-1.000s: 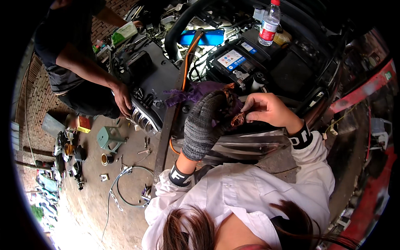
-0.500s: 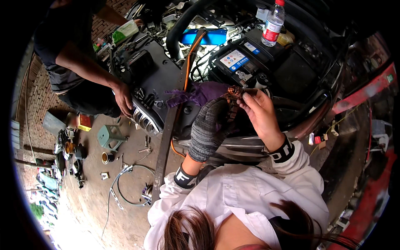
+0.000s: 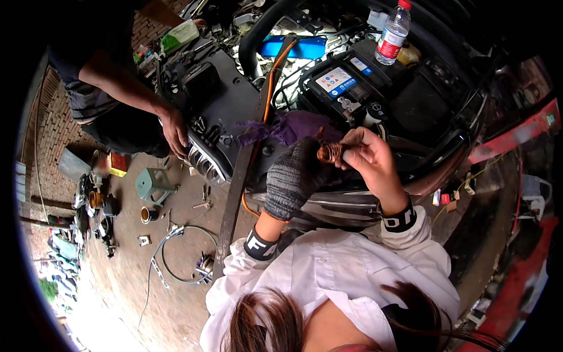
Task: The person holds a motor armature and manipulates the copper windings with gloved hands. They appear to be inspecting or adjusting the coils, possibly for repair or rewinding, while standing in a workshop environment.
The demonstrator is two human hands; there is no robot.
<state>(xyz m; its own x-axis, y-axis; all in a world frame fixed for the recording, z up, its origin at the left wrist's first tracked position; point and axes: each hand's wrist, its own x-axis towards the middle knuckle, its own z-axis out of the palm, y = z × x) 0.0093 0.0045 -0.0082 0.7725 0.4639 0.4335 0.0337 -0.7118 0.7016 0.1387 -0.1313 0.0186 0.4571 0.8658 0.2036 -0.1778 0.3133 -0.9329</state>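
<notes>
My left hand [image 3: 295, 178] wears a grey-and-black knitted glove and is closed round a small coppery-brown coil [image 3: 330, 154]. The coil shows ridged, wire-like turns; its lower part is hidden in the glove, and its exact kind I cannot make out. With its thumb and fingers my bare right hand [image 3: 370, 161] pinches the coil's right side. Both hands are above the front edge of an open car engine bay. Just beyond them a purple cloth [image 3: 287, 128] lies draped there.
A black car battery [image 3: 343, 82] and an upright plastic bottle [image 3: 394, 32] are beyond my hands. A dark bar [image 3: 239, 188] with an orange cable runs at left. A co-worker's hand [image 3: 174, 134] rests by the headlight [image 3: 205, 163]. A green stool [image 3: 153, 186] stands on the floor.
The coil has been turned and lowered a little between my hands, showing more of its ridged side. My right hand's fingers have curled in further over it. The view has shifted slightly.
</notes>
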